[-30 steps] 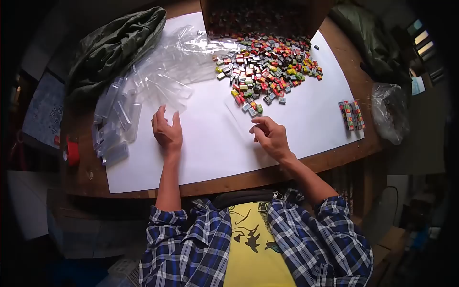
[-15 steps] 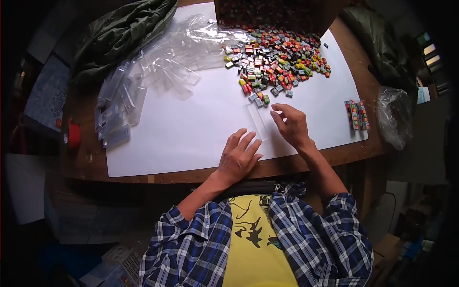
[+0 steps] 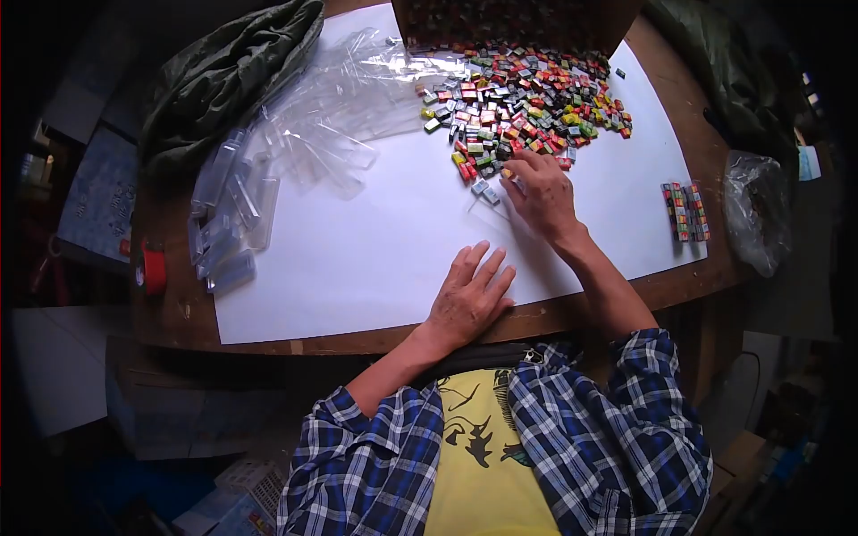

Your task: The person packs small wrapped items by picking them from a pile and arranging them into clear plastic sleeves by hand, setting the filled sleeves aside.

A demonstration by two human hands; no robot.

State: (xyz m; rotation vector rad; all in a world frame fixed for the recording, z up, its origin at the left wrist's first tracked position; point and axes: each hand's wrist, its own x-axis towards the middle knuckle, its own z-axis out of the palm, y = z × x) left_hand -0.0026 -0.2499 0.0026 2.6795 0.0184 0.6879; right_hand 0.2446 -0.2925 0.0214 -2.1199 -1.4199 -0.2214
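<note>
My left hand (image 3: 470, 297) lies on the white sheet (image 3: 357, 259) near the table's front edge, fingers spread, holding nothing. At the near edge of a pile of small colourful pieces (image 3: 527, 107), my right hand (image 3: 539, 194) has its thumb and fingers pinched around a small piece with some yellow on it (image 3: 508, 173). Two grey-white pieces (image 3: 485, 191) lie just left of the right hand. A clear narrow plastic tray (image 3: 490, 217) is faintly visible on the sheet between my hands, partly hidden by the right hand.
Clear plastic boxes (image 3: 234, 210) and clear sleeves (image 3: 335, 116) lie at the left. A red tape roll (image 3: 155, 268) sits on the table's left edge. Filled rows of pieces (image 3: 685, 213) and a plastic bag (image 3: 757, 213) are at the right. An open box (image 3: 518, 22) stands behind the pile.
My right hand has moved up to the near edge of the pile and closed on a small piece. The left hand remains spread on the sheet. The whole view has shifted slightly.
</note>
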